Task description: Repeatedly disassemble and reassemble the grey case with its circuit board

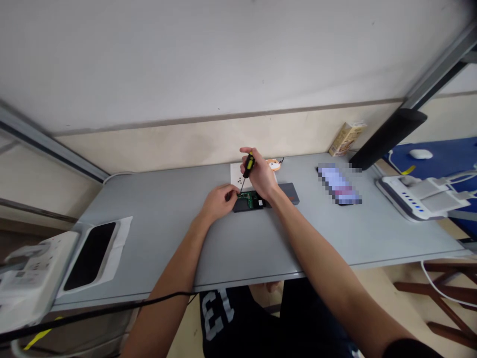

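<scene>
My right hand is closed round the black and yellow handle of a screwdriver. The shaft points down, its tip at the left part of a green circuit board. That board sits in an opened flat black device on the table. My left hand grips the left end of the device with curled fingers, close to the screwdriver tip; the exact contact is partly hidden. Behind the device lies a white sheet with several small dark pieces, perhaps screws. A dark grey flat piece lies right of the board, partly behind my right wrist.
A phone lies to the right, near a carton and a black cylinder. Power strips stand at the right and left. A dark phone-shaped slab rests on white paper. A black cable crosses the front.
</scene>
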Tool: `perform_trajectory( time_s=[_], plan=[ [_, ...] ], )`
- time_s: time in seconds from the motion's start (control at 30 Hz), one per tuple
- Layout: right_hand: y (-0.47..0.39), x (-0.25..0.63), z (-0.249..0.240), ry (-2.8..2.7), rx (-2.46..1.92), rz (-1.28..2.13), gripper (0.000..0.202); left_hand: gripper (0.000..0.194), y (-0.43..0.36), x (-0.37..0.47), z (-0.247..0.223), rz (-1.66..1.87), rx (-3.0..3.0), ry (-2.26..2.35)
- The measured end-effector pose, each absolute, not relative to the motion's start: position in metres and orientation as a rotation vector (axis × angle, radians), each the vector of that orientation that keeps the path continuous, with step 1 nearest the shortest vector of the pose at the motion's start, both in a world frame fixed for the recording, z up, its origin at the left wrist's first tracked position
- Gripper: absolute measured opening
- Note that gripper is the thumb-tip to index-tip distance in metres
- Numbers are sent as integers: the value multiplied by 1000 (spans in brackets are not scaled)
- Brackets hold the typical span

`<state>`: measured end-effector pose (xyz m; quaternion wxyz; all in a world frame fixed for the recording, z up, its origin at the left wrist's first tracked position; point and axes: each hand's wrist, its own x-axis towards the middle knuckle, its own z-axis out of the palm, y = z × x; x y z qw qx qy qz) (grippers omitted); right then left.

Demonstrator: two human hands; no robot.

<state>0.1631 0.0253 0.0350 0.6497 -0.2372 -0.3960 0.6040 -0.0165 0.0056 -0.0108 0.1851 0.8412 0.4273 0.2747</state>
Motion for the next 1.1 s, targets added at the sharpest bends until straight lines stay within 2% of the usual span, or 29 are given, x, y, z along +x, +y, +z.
perform_trajectory(
  time_s=[0.07,0.2,0.3,0.5,0.7,0.9,1.03,1.1],
  plan=[
    [25,164,35,-873,-557,1366,41,20,6,-17,-11,780,2370,1201],
    [23,159,34,-907,-657,1268,56,19,6,-17,-12,771,2376,1213],
    [23,156,35,-943,-655,1227,51,18,6,-17,-13,765,2379,1211],
    [23,161,37,-887,-575,1382,40,19,6,-17,-12,774,2386,1215],
    [23,159,35,-866,-696,1252,58,19,6,-17,-11,766,2378,1206],
    [22,158,37,-894,-569,1302,53,18,5,-17,-10,760,2373,1225],
    [24,161,34,-845,-508,1339,39,18,5,-17,-10,767,2382,1208],
    [24,162,32,-849,-560,1308,45,19,6,-17,-10,763,2380,1209]
  ],
)
